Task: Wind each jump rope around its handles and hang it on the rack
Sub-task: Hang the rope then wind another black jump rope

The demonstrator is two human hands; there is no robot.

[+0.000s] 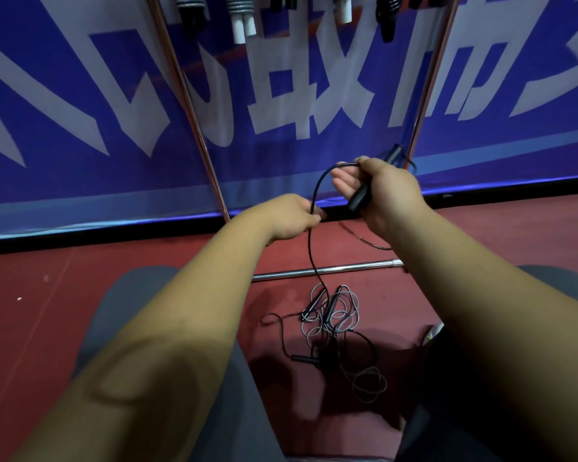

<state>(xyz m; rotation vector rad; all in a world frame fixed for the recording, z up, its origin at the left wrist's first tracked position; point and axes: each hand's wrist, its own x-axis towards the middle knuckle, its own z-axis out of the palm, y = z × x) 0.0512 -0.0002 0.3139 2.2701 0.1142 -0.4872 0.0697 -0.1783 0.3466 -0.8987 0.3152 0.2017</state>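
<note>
Our right hand [386, 191] grips a black handle [359, 199] before the rack [189, 101]; our left hand [289, 216] pinches its rope [315, 194], which trails to tangled ropes [334, 321] on the floor [114, 261]. Wound ropes [244, 18] hang above

Black rope [315, 261]; red floor [80, 278]; blue, white-lettered banner [80, 95]

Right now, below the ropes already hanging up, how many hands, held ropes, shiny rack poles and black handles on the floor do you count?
Hands: 2, left hand, right hand
Black jump rope held in them: 1
Shiny rack poles: 3, left upright, right upright, floor bar
Black handles in the floor tangle: 3 clearly showing
Total: 9
</note>
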